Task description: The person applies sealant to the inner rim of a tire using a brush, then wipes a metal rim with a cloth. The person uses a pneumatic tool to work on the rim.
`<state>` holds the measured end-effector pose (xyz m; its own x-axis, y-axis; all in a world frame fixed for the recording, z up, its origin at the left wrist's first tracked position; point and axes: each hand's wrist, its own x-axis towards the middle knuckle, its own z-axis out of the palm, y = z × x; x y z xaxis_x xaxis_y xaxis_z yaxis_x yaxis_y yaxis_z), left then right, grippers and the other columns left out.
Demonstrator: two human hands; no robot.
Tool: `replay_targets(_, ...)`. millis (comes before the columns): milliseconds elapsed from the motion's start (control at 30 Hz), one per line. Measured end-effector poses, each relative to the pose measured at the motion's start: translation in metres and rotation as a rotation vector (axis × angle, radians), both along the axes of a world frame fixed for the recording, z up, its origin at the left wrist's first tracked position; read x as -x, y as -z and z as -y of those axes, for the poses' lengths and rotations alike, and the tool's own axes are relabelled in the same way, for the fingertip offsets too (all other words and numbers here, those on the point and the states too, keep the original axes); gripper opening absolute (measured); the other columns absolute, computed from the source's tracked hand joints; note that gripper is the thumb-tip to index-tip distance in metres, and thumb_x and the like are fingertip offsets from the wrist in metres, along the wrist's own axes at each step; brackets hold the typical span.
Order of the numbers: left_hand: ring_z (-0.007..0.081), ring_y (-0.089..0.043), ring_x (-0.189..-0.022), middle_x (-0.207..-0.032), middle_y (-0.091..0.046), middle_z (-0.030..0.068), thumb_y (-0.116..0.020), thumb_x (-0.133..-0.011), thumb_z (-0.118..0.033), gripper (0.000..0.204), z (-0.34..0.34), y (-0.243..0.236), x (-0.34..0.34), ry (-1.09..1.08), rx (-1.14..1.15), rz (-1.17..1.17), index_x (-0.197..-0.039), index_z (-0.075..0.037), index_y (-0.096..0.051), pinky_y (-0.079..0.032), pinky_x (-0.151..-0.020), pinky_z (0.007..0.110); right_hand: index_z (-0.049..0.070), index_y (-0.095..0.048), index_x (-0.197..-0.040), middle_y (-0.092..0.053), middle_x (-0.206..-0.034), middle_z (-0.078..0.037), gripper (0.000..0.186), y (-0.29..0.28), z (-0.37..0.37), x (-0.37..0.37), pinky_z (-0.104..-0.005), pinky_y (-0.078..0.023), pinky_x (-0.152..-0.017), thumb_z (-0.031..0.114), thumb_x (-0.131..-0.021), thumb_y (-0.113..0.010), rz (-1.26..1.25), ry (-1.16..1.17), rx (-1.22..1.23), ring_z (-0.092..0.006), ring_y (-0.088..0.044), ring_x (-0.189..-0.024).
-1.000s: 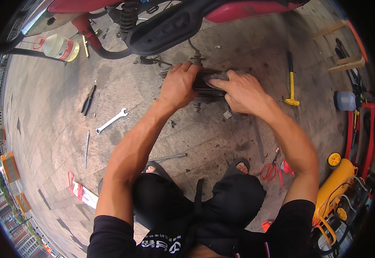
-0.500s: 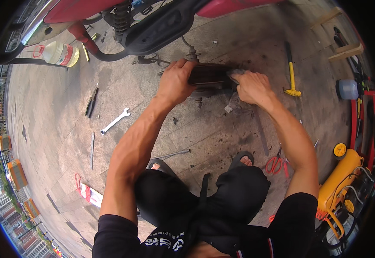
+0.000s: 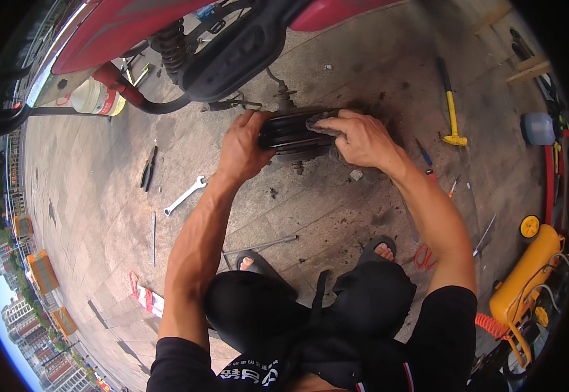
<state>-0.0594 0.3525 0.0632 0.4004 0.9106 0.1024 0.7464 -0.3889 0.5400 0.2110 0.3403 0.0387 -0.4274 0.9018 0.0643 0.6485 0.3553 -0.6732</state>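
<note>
Both the left hand (image 3: 240, 149) and the right hand (image 3: 367, 140) were at the wheel (image 3: 290, 136): left fingers curled round its left edge, right ones holding a dark rag (image 3: 322, 123) against its rim, forefinger extended. Had the rag bunched or slid, a fingertip might have scraped on the rim's edge; had the left grip slackened, the wheel might have rolled. It looked black and ridged, glossy along its channel, with an axle (image 3: 285, 99) jutting from the far side. It sat low over the ground (image 3: 337, 206), between the feet (image 3: 384, 249) and the pink bike (image 3: 128, 29).
</note>
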Motion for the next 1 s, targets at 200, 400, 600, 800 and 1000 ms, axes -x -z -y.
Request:
replay_targets(200, 0.0362, -0.062, -0.097, -0.101, -0.062, 0.0142, -0.078, -0.062, -0.003, 0.054, -0.002, 0.001, 0.004, -0.035, -0.036, 0.017, -0.112, -0.007, -0.060, -0.052, -0.084, 0.043, 0.007, -0.067, -0.120, -0.066, -0.114, -0.021, 0.043, 0.029, 0.000, -0.050, -0.0413, -0.049, -0.097, 0.006, -0.080, -0.052, 0.102, 0.363, 0.265, -0.0372, -0.062, -0.109)
replay_targets(400, 0.0362, -0.062, -0.097, -0.102, -0.063, 0.0142, -0.080, -0.063, -0.007, 0.056, -0.002, 0.002, 0.000, -0.055, 0.003, -0.030, -0.114, -0.007, -0.060, -0.052, -0.085, 0.043, 0.002, -0.067, -0.114, -0.057, -0.090, -0.017, 0.042, 0.017, 0.017, 0.000, -0.0436, -0.051, -0.072, -0.001, -0.075, -0.053, -0.135, 0.032, -0.316, -0.0391, -0.060, -0.080)
replay_targets(600, 0.0355, -0.064, -0.098, -0.105, -0.064, 0.0141, -0.079, -0.061, -0.002, 0.055, 0.003, -0.003, 0.002, -0.002, -0.047, -0.054, -0.113, -0.005, -0.060, -0.053, -0.085, 0.041, 0.002, -0.066, -0.118, -0.059, -0.097, -0.018, 0.042, 0.058, 0.021, -0.019, -0.0411, -0.051, -0.077, -0.001, -0.078, -0.052, -0.053, 0.363, 0.196, -0.0373, -0.062, -0.086)
replay_targets(800, 0.0358, -0.064, -0.099, -0.105, -0.064, 0.0145, -0.079, -0.060, -0.001, 0.056, 0.012, -0.002, -0.002, -0.055, -0.025, -0.074, -0.112, -0.005, -0.060, -0.053, -0.085, 0.041, 0.003, -0.069, -0.108, -0.058, -0.091, -0.014, 0.039, 0.027, 0.054, 0.043, -0.0415, -0.050, -0.077, -0.001, -0.072, -0.056, -0.137, 0.294, -0.301, -0.0324, -0.061, -0.083)
replay_targets(1000, 0.0359, -0.064, -0.097, -0.104, -0.064, 0.0150, -0.079, -0.059, 0.000, 0.055, 0.017, 0.001, 0.002, -0.038, -0.055, -0.042, -0.111, -0.005, -0.061, -0.053, -0.084, 0.041, 0.004, -0.068, -0.108, -0.061, -0.093, -0.015, 0.036, 0.040, 0.045, 0.008, -0.0437, -0.052, -0.073, 0.000, -0.074, -0.055, -0.194, 0.397, -0.128, -0.0376, -0.062, -0.083)
